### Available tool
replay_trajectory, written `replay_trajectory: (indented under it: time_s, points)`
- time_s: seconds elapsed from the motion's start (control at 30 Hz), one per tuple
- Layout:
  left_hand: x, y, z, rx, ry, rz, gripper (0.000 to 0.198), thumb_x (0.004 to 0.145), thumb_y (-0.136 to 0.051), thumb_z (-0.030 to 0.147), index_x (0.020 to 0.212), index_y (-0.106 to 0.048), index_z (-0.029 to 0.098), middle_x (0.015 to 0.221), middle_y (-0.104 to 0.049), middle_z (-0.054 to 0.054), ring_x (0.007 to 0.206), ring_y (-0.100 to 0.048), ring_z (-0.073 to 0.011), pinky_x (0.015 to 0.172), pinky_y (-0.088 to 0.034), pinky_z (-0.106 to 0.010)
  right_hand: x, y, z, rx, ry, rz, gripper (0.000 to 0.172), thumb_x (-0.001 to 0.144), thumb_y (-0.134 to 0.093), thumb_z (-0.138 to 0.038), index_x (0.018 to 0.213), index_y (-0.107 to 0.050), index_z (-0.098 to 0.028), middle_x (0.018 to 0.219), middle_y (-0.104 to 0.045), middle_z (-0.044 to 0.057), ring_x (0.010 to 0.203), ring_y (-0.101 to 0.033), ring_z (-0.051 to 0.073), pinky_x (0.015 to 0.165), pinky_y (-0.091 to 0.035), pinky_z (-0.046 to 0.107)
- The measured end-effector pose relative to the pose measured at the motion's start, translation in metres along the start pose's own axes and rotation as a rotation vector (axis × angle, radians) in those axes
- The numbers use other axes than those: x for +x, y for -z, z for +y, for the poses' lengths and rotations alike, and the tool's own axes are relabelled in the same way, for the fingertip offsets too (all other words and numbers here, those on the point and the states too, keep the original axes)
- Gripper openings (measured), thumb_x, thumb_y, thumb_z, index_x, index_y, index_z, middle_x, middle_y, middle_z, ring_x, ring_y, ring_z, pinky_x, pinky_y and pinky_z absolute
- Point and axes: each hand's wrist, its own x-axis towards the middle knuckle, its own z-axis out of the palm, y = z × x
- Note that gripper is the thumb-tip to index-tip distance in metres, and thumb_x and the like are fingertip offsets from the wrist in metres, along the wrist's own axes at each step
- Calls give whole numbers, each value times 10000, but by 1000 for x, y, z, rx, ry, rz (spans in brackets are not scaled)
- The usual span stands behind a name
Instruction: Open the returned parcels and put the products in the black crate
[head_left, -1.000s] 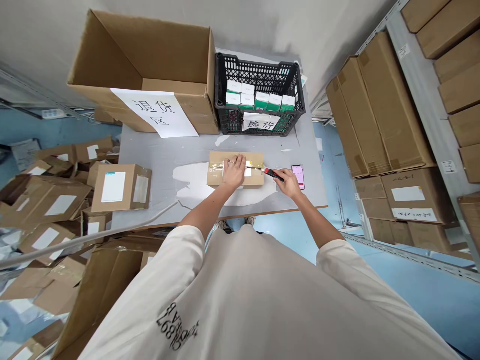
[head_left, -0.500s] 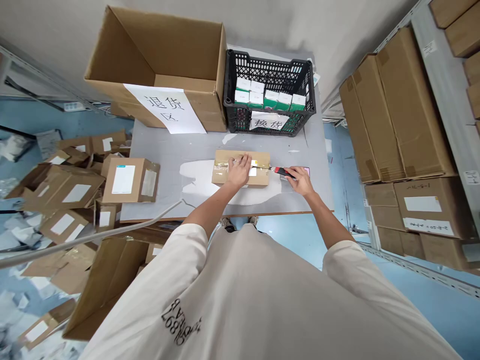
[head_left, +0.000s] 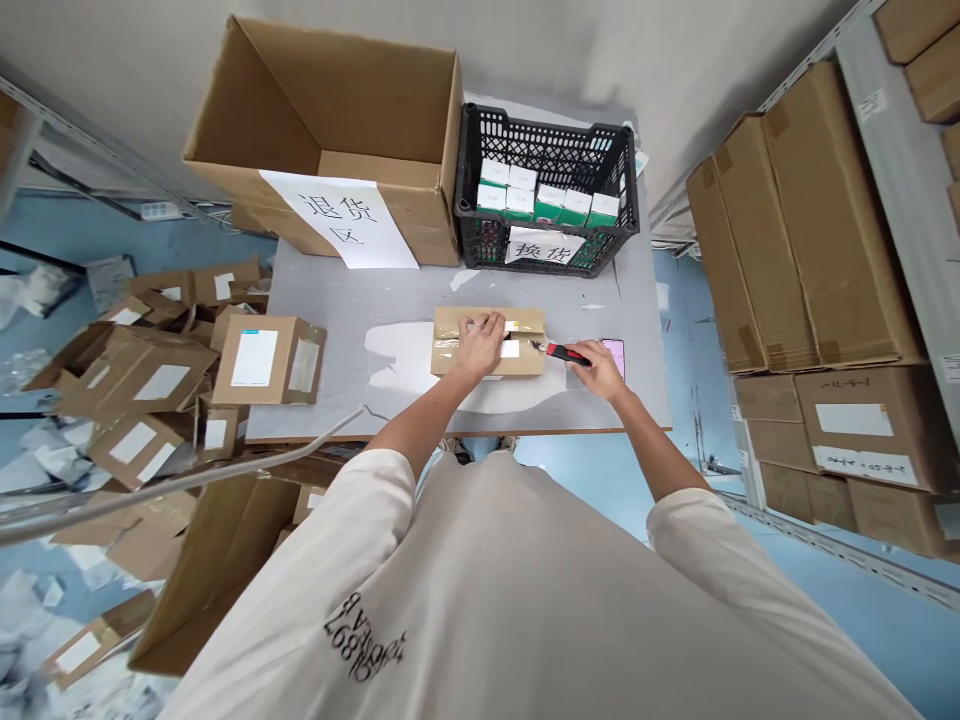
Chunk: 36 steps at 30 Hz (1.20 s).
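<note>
A small taped cardboard box (head_left: 448, 355) lies on the table in front of me, its top seam parted toward the right. My left hand (head_left: 481, 343) rests flat on the top of this box, fingers stretched out, holding it down. My right hand (head_left: 598, 369) grips a red and black utility knife (head_left: 564, 353). The knife's blade end is at the box's right edge; whether it touches the cardboard I cannot tell. Partly behind my right hand lies a phone (head_left: 616, 350) with a pink screen.
At the back of the table (head_left: 337, 300) stand a large open carton (head_left: 420, 215) and a black plastic crate (head_left: 472, 240) holding several white-and-green boxes (head_left: 550, 205). A labelled carton (head_left: 253, 362) sits at the left edge. Discarded boxes (head_left: 135, 375) heap on the left floor; shelved cartons (head_left: 840, 220) stand right.
The knife has come back from the box's seam to its right edge, and the top seam now gapes. My left hand has stayed on the box. The view has shifted slightly.
</note>
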Motion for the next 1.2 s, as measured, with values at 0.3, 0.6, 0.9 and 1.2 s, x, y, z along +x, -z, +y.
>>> replay_trajectory:
  time_s: [0.3, 0.6, 0.9, 1.2]
  points:
    - [-11, -9, -5, -16, -44, 37, 673, 1157, -380, 347, 1791, -464, 137, 1882, -413, -230, 1734, -398, -378, 1375, -257, -645, 14, 27, 21, 68, -107, 43, 583, 994, -714, -625, 1419, -813, -238, 1296, -790, 160, 1234, -726, 390, 1179, -570, 620]
    - [-56, 4, -32, 32, -136, -6, 745, 1068, -694, 542, 1727, -549, 226, 1875, -417, -219, 1726, -384, -423, 1396, -255, -626, 103, -7, -27, 61, 33, 18, 600, 1020, -688, -705, 1355, -808, -222, 1434, -768, 189, 1358, -699, 391, 1252, -540, 598]
    - [-75, 15, -53, 111, -99, -36, 509, 1063, -727, 405, 1522, -673, 193, 1514, -684, -234, 1448, -621, -419, 1248, -424, -551, 128, -42, -57, -94, -35, -95, 468, 1024, -677, -516, 1369, -809, -227, 1408, -822, 165, 1335, -705, 426, 1193, -521, 664]
    - [-84, 28, -68, 112, 70, -119, 329, 1101, -651, 371, 1396, -699, 233, 1423, -745, -188, 1221, -777, -397, 1053, -605, -511, 78, -46, -69, -127, -93, -108, 475, 1048, -661, -547, 1401, -774, -250, 1343, -833, 148, 1220, -696, 410, 1097, -570, 580]
